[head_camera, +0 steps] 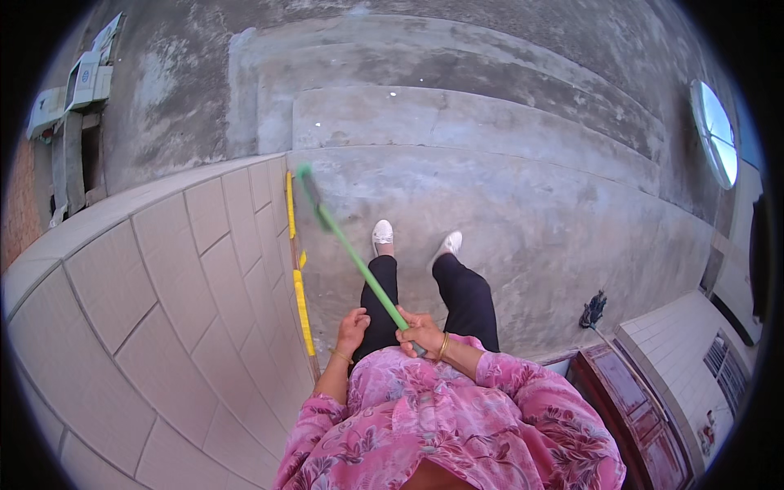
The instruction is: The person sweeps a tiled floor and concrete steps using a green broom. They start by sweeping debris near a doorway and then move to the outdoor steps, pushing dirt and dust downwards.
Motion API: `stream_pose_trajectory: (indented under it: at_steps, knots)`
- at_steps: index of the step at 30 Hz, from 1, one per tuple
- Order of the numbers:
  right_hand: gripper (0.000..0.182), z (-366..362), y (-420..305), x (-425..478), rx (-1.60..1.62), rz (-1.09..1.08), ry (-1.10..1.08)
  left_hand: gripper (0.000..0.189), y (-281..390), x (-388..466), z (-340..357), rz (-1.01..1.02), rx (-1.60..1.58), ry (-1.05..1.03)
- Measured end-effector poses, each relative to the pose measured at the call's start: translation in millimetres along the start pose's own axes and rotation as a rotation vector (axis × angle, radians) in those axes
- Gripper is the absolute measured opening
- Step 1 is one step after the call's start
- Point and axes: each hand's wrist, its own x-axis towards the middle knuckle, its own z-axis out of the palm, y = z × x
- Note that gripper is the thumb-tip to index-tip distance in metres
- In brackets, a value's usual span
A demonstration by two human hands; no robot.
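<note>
My right hand (422,334) grips a green broom handle (373,283) near its grey end, close to my waist. The handle slants up and left to a broom head (311,191) with a grey body and green bristles. That head is by the end of the tiled wall, over the concrete floor; contact with the floor is hard to judge. Left of the handle, my left hand (353,332) holds nothing, its fingers loosely curled, and is apart from the broom.
A low tiled wall (177,263) runs along my left, with yellow strips (302,312) at its base. Shallow concrete steps (459,113) cross ahead. To the right stand a mop (592,310), a dark red door (634,410) and a round shiny dish (715,135).
</note>
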Motion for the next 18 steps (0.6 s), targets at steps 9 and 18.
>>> stream_pose_trajectory:
  at_steps: [9,18]
  knots:
    - [0.056,-114.3,-134.9,5.3,-0.347,-0.035,0.2,0.03,31.5,-5.7,23.6,-0.037,-0.12,0.154]
    - [0.064,-179.9,-130.4,-93.5,-0.65,-0.359,0.323,0.03,101.0,10.9,119.6,0.015,0.015,-0.029]
